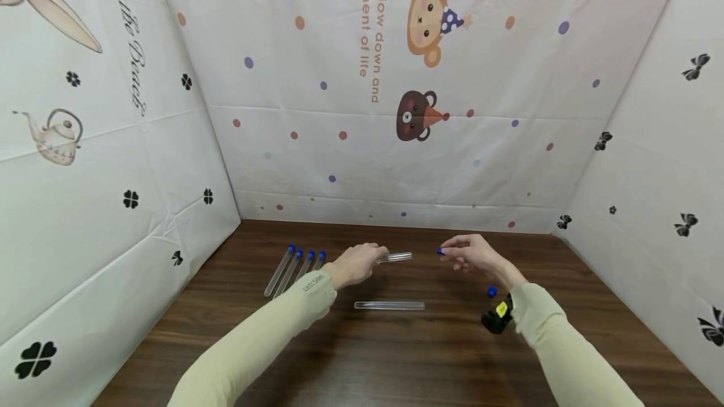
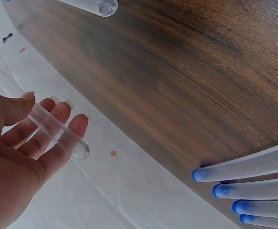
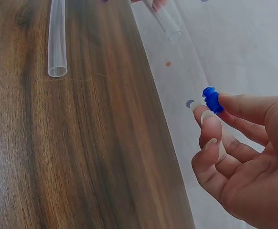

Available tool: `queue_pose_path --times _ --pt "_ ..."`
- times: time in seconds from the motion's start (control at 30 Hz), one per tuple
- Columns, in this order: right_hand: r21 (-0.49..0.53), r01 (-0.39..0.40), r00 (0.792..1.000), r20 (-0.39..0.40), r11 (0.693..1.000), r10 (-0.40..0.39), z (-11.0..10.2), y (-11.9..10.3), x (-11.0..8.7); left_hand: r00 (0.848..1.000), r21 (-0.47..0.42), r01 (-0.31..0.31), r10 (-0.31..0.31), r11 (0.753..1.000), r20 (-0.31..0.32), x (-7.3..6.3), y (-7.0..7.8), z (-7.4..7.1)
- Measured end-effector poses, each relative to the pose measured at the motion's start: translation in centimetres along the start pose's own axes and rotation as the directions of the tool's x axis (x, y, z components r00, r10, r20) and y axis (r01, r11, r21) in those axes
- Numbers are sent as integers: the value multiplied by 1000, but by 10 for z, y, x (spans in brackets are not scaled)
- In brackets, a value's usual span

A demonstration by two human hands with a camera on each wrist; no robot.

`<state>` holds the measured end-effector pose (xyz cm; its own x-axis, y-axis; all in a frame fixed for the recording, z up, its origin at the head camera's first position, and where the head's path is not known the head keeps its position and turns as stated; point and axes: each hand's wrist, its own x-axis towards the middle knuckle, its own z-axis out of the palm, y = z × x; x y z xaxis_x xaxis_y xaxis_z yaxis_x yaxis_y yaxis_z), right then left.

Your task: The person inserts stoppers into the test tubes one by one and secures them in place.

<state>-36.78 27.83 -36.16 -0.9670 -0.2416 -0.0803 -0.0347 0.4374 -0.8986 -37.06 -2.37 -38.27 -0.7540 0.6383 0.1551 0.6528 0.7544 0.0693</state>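
Observation:
My left hand (image 1: 355,265) holds a clear test tube (image 1: 398,257) between thumb and fingers, its open end pointing right. In the left wrist view the tube's rounded end (image 2: 81,150) lies across the fingers. My right hand (image 1: 474,254) pinches a small ribbed blue stopper (image 3: 212,100) between thumb and index finger, apart from the tube's mouth. Another clear test tube (image 1: 389,306) lies uncapped on the table below the hands. A second blue stopper (image 1: 492,291) sits on the table near my right wrist.
Several test tubes with blue stoppers (image 1: 279,271) lie side by side at the left, partly behind my left forearm. A black object with a yellow patch (image 1: 501,310) shows at my right wrist. White printed sheets (image 1: 339,162) wall the brown wooden table (image 1: 362,363).

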Motion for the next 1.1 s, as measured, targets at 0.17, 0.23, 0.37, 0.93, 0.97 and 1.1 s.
queue_pose_path --times 0.17,0.23,0.37,0.93,0.97,1.1 --pt "6 -5 1000 -9 1000 5 4 -1 1 1000 11 -4 4 1000 -8 1 0 1" --pt "7 -7 1000 -10 1000 7 5 -1 2 1000 5 -5 5 1000 -13 2 0 1" --pt "5 2 1000 -3 1000 -2 7 -1 3 1000 2 -3 3 1000 -18 2 0 1" --pt "-8 40 999 31 999 -39 15 -1 5 1000 -3 -4 4 1000 2 5 5 2" --pt "-3 36 999 33 999 -36 17 -5 3 1000 0 -11 11 1000 -2 5 4 3" --pt "12 30 999 38 999 -31 20 -6 3 999 13 -38 38 999 -23 6 3 6"
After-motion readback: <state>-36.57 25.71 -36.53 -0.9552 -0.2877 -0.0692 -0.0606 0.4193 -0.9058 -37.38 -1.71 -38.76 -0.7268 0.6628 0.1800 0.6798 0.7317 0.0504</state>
